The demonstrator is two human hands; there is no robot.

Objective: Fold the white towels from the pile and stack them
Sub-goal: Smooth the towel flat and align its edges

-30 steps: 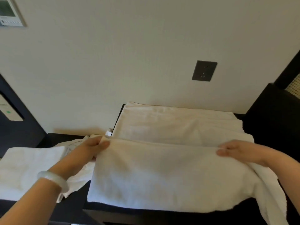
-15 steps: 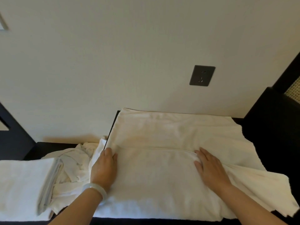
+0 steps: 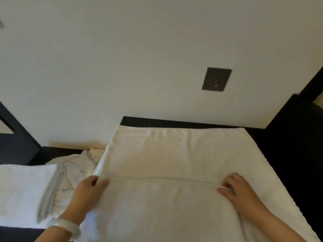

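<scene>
The near end of the white towel (image 3: 174,154) runs out of the bottom of the view, and both forearms are cut off there too, so the towel's full length cannot be told. It lies spread over the dark surface (image 3: 288,154), with a folded-over edge running straight across between the two hands. The left hand (image 3: 87,193) has its grip closed on the left end of that edge, thumb and fingers pinching the cloth; a pale bangle (image 3: 64,227) sits on its wrist. The right hand (image 3: 239,191) lies on the right end of the edge with fingers curled; whether its grip pinches the hem or only presses it flat is hard to make out. Left of the left hand a crumpled pile of towels (image 3: 76,166) is partly hidden behind a folded stack (image 3: 26,193), itself cut by the left border. Beyond both hands the towel's far edge stops just short of the wall (image 3: 122,58), leaving a narrow dark strip. To the right of the right hand bare dark surface stays open. A dark socket plate (image 3: 216,79) sits on the wall.
</scene>
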